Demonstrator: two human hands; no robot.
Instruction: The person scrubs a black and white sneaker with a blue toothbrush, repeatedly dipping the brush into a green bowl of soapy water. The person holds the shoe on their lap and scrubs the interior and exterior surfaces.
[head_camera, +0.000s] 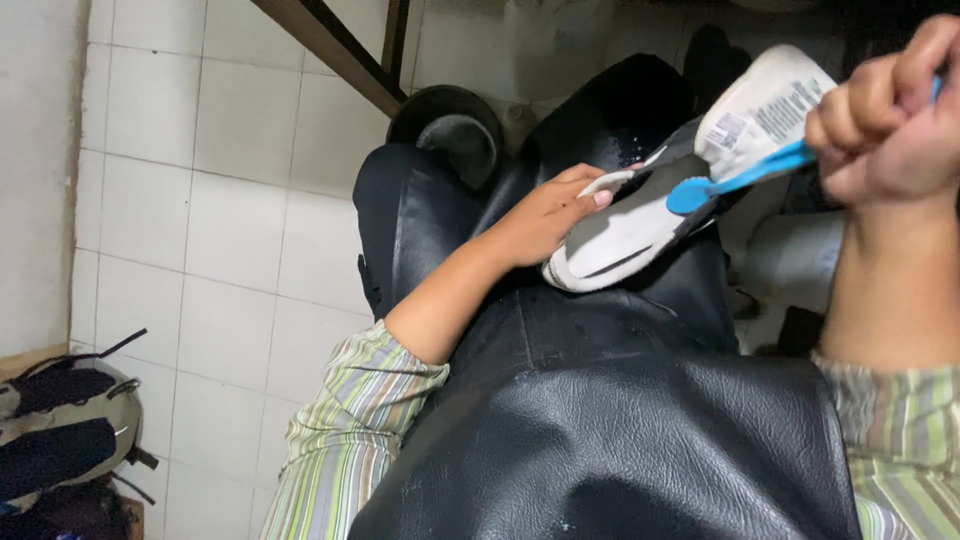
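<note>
1. at far left we note a grey and black backpack (60, 430) on the white tile floor (230, 230), well apart from both hands.
2. we see a black apron (620, 430) covering the lap, with striped sleeves at either side.
3. our left hand (545, 215) reaches in from lower left and grips the shoe (630, 225) at its heel end; the fingers (590, 195) curl over the heel rim, so this hand is closed on the shoe.
4. the shoe is grey and white and rests on the lap over the apron. its long axis runs from lower left, at the heel, to upper right, where a white insole or tongue with a printed label (765, 110) sticks out.
5. our right hand (885, 115) is held above and to the right of the shoe, fisted around a blue brush (735, 180). the brush handle slants down and left from the fist, and its round head touches the shoe's upper near the middle.
6. we judge the left hand nearer the heel and the right hand nearer the open end; the brush axis lies roughly along the shoe's axis.
7. a dark round drain or bucket (450, 125) sits on the floor beyond the knees.
</note>
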